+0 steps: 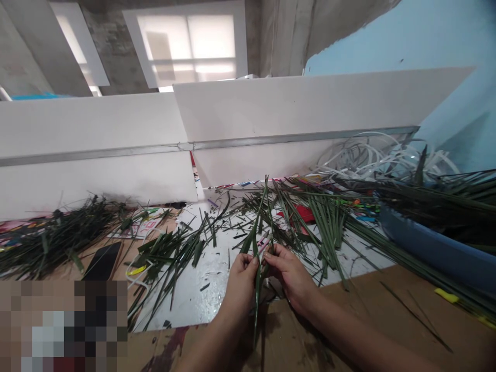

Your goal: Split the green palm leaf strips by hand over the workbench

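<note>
Near the table's front edge, my left hand (243, 279) has its thumb and fingers pinched on long green leaf strips (254, 235). My right hand (290, 271) sits close beside it, thumb and fingertips also closed on the green strips. The strips rise away from my hands in a narrow V, and one end hangs down below them. A small pink and white piece (263, 243) shows just behind my fingertips. Cut green strips (327, 222) lie fanned out to the right, and another loose bunch (174, 253) is on the left.
A blue basin (430, 253) heaped with leaves stands at the right. Behind it are tangled white straps (372, 160). A dark phone (104, 261) and a leaf pile (65, 235) lie at the left. White panels (271, 111) border the far side. Brown cardboard (368, 305) covers the front.
</note>
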Demonstrator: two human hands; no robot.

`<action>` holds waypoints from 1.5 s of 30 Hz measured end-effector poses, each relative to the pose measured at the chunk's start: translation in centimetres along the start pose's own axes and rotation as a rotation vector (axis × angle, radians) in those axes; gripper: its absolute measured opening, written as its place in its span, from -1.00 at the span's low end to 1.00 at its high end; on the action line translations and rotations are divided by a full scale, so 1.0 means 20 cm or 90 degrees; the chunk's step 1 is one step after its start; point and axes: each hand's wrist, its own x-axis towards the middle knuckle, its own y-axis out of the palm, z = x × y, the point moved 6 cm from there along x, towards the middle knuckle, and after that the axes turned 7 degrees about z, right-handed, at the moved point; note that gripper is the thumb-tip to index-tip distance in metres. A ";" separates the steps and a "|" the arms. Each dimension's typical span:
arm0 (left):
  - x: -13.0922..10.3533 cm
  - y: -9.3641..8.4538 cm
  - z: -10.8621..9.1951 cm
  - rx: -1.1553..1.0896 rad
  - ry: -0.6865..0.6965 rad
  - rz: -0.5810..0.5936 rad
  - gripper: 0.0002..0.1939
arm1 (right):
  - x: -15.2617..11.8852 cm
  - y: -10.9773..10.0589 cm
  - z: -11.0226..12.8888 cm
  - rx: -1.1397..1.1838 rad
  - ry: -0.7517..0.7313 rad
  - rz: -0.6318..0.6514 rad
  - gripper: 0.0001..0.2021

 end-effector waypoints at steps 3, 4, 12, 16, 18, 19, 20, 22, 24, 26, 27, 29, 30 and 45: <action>0.01 -0.01 0.02 -0.004 -0.011 -0.004 -0.65 | 0.00 0.00 -0.01 0.004 0.011 0.007 -0.70; 0.02 -0.01 0.03 -0.003 -0.009 -0.005 -0.67 | 0.00 0.00 -0.02 0.003 0.013 0.007 -0.70; 0.01 -0.02 0.03 -0.004 -0.012 -0.022 -0.73 | 0.00 0.00 -0.02 0.004 0.005 0.005 -0.73; -0.01 -0.01 0.02 -0.001 -0.006 -0.023 -0.69 | -0.01 0.01 -0.01 0.013 -0.004 0.008 -0.76; -0.01 -0.01 0.00 0.012 0.011 -0.020 -0.65 | -0.01 0.02 0.00 0.018 -0.005 0.009 -0.77; -0.01 -0.02 -0.01 0.026 0.027 -0.019 -0.65 | -0.01 0.02 0.01 0.017 -0.006 0.010 -0.77; -0.01 -0.02 -0.03 0.043 0.044 -0.018 -0.65 | -0.01 0.02 0.02 0.013 -0.007 0.014 -0.77; -0.01 -0.03 -0.05 0.077 0.068 -0.016 -0.69 | -0.01 0.02 0.02 -0.023 -0.006 0.029 -0.75; 0.00 -0.04 -0.07 0.093 0.084 -0.017 -0.72 | -0.01 0.02 0.02 -0.084 0.015 0.043 -0.72; 0.00 -0.05 -0.08 0.096 0.096 -0.020 -0.73 | 0.00 0.01 0.01 -0.142 0.046 0.051 -0.72; 0.00 -0.05 -0.08 0.095 0.100 -0.022 -0.73 | 0.00 0.01 0.00 -0.161 0.058 0.052 -0.73; 0.01 -0.06 -0.07 0.085 0.091 -0.020 -0.72 | 0.00 0.01 0.01 -0.186 0.065 0.049 -0.75; 0.01 -0.05 -0.06 0.075 0.076 -0.014 -0.70 | 0.00 0.01 0.01 -0.195 0.063 0.047 -0.76; 0.05 -0.07 0.02 0.060 0.019 0.044 -0.72 | 0.01 0.00 0.02 -0.291 0.111 0.041 -0.85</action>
